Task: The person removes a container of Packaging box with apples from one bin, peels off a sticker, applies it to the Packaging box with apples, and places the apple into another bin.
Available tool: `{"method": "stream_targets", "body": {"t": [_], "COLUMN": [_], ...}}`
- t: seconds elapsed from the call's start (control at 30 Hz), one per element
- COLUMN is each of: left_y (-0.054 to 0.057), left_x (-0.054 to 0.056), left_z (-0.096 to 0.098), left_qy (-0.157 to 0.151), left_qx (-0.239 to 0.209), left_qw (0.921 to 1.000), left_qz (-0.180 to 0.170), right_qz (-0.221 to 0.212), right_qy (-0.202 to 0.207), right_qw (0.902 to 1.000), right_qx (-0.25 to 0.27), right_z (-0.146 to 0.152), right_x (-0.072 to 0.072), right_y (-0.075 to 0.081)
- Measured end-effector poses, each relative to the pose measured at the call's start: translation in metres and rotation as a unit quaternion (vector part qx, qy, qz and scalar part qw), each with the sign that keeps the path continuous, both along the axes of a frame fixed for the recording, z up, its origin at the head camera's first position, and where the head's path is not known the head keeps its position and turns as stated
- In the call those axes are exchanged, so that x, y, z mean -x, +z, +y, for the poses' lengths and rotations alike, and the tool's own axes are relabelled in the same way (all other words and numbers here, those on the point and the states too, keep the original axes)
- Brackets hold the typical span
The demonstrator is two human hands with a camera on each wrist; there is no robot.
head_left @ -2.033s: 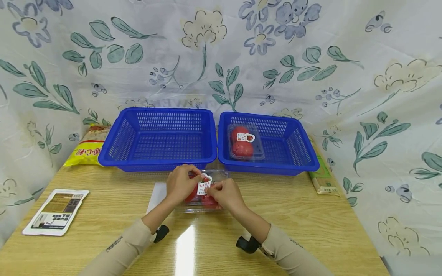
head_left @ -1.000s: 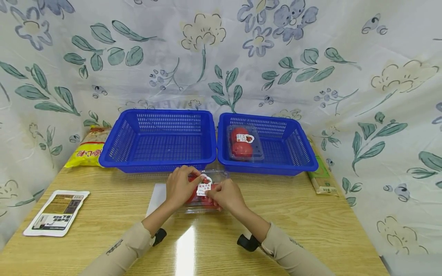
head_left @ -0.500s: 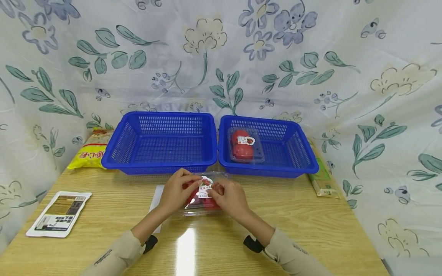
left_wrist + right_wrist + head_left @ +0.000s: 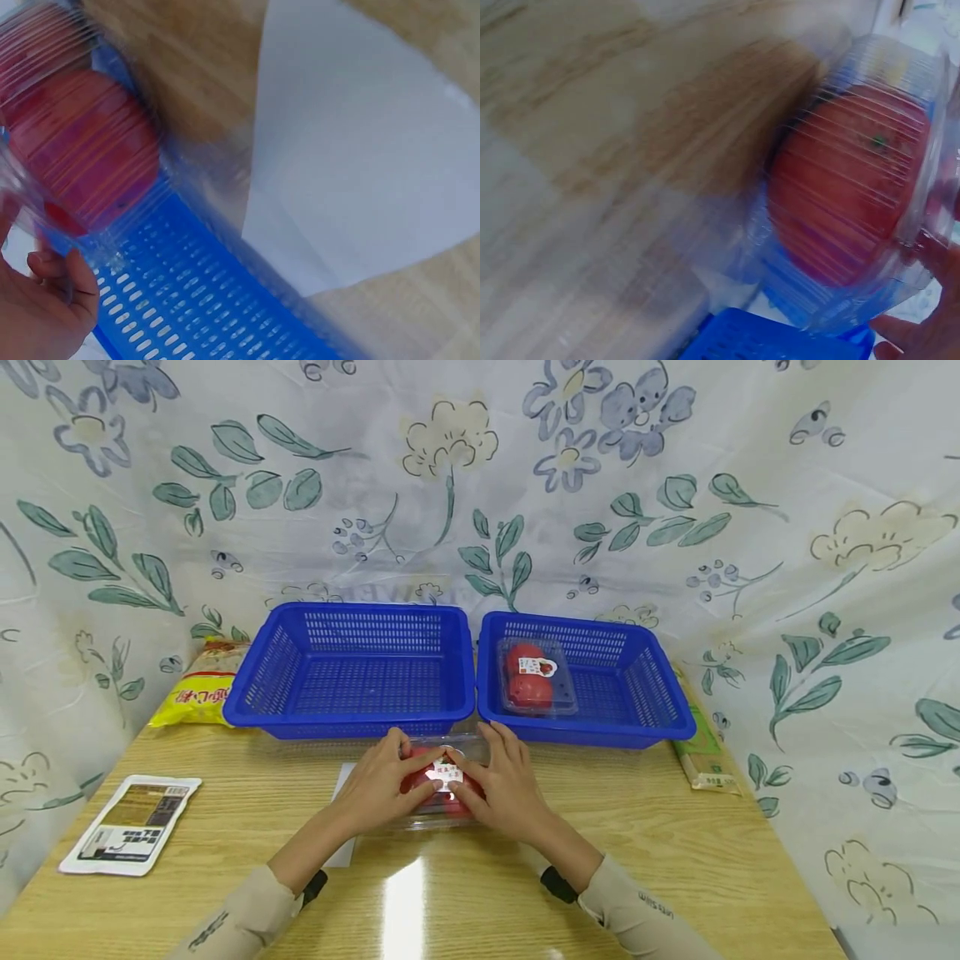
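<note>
A clear plastic box of red tomatoes (image 4: 450,802) lies on the wooden table just in front of the two blue baskets. A small white label (image 4: 446,772) sits on its lid. My left hand (image 4: 411,766) lies over the box's left half and my right hand (image 4: 474,766) over its right half. Fingers of both are stretched out and press on the lid beside the label. The left wrist view shows the tomato box (image 4: 75,150) close up with my left fingertips (image 4: 52,296) below it. The right wrist view shows a tomato in the box (image 4: 847,187), blurred.
The left blue basket (image 4: 345,610) holds nothing. The right blue basket (image 4: 637,693) holds another tomato box (image 4: 532,681). A white sheet (image 4: 341,781) lies under my left wrist. A yellow bag (image 4: 195,689), a flat white packet (image 4: 127,822) and a green pack (image 4: 701,752) lie around.
Both hands pinched the label above the lid before; now the label lies flat on the lid and the fingers are spread straight over the box.
</note>
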State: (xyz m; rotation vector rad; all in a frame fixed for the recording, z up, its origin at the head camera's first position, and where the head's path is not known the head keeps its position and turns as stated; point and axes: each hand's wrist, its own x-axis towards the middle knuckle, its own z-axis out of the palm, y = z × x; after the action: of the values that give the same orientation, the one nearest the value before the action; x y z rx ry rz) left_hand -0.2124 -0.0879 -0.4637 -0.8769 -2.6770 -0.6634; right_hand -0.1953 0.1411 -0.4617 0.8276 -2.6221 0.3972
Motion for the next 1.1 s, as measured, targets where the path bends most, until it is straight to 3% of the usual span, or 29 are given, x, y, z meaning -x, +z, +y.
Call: {"method": "stream_targets", "body": {"t": [0.23,0.63,0.73,0.87,1.1], "left_y": [0.005,0.003,0.002,-0.002,-0.004], "left_x": [-0.001,-0.006,-0.007,-0.012,-0.032], "left_z": [0.0,-0.002,-0.004,-0.011,-0.024], "left_qy": [0.019,0.041,0.048,0.075,0.127], "left_qx": [0.049,0.059,0.039,-0.004,-0.061], "left_qw": [0.9986,0.9974,0.998,0.9962,0.9799], "left_qz": [-0.008,-0.001,-0.015,-0.042,-0.141], "right_qz": [-0.042,0.002,-0.01,-0.043,-0.123], "right_qy": [-0.034,-0.076,-0.08,-0.084,-0.091], "right_qw": [0.9983,0.9965,0.9967,0.9938,0.9753], "right_qx": [-0.023,-0.032,-0.01,0.06,0.159], "right_z": [0.0,0.001,0.002,0.007,0.026], "right_x": [-0.003,-0.012,-0.014,-0.015,-0.007], "right_y": [-0.004,-0.008,-0.01,-0.013,-0.008]}}
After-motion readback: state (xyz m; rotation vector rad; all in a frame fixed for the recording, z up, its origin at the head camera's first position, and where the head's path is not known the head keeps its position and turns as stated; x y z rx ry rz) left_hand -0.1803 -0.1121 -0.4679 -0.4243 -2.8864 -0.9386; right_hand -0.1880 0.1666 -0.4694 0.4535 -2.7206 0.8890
